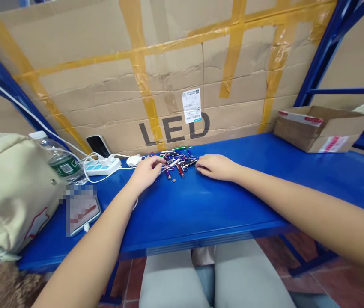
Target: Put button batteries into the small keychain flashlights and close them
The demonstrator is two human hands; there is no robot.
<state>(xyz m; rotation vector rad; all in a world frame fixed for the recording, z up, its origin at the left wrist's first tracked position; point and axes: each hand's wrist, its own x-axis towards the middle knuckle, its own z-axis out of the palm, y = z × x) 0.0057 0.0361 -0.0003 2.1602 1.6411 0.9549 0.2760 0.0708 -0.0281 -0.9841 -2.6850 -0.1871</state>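
Seated view over a smooth blue painted metal shelf [201, 209], the person's grey-clad knees below its front edge. Near left: a soft cream fabric bag [8, 188] against a clear plastic water bottle [60, 160]. Mid-shelf, both forearms reach forward. The left hand [146, 171] and the right hand [216, 167] rest palm-down at either side of a loose heap of small glossy cylindrical pieces in purple, red and blue [177, 161], fingers curled lightly onto its edges as if to keep the rounded pieces from rolling; whether either pinches one cannot be told. Left of the heap, a white plastic power strip [103, 166] with cables. Behind, creased taped cardboard marked LED [169, 85]; far right, an open brown cardboard box [320, 128].
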